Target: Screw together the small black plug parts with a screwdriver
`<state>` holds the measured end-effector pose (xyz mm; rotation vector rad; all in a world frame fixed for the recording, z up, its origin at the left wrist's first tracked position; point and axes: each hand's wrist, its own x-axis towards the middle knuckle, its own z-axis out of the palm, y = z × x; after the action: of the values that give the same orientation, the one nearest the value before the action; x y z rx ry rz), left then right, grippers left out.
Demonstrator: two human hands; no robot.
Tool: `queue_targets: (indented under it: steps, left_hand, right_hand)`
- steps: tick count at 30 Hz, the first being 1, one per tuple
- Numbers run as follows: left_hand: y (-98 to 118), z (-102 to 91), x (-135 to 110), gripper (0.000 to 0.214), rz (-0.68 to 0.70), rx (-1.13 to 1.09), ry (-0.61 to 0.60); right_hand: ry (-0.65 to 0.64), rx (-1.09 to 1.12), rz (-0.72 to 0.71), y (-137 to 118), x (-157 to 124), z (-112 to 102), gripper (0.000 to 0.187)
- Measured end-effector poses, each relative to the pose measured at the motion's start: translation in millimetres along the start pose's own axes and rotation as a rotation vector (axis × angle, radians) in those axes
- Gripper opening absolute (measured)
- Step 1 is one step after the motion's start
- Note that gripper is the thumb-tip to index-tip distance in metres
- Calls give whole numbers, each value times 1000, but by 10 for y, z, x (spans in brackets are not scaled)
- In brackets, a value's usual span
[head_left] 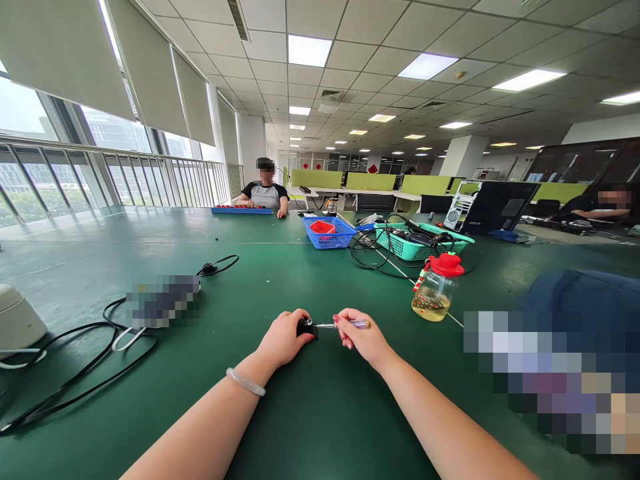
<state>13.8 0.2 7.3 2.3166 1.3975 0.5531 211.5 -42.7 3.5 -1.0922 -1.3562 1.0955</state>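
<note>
Right hand (364,341): is gripping the screwdriver (346,325) by its clear handle, fingers closed round it, wrist resting on the table (310,413).
Screwdriver: is lying almost level, long axis running left to right, handle in the right hand, thin metal shaft pointing left.
Tip: is meeting the black part (306,327); whether it is seated in it is too small to tell.
Left hand (283,341): is closing over the part, holding it down on the table just left of the tip.
Nearer hand: the left is covering the part; the right is touching only the tool.
Beyond: a bottle (436,288) is standing well off to the right, and cables (80,347) are trailing on the left.
</note>
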Motion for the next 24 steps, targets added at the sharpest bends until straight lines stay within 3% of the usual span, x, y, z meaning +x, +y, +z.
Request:
queue_targets:
  steps: [8,13,24]
  left_hand:
    - [-5,7,3,29,10,9,11]
    - [2,3,1,30,12,19,9]
    - [8,3,-1,31,8,11,10]
  right_hand:
    - [69,291,158,-9,24,-29,42]
    - [132,418,268,14,44,-59,32]
    - [211,525,398,-27,61,-80,25]
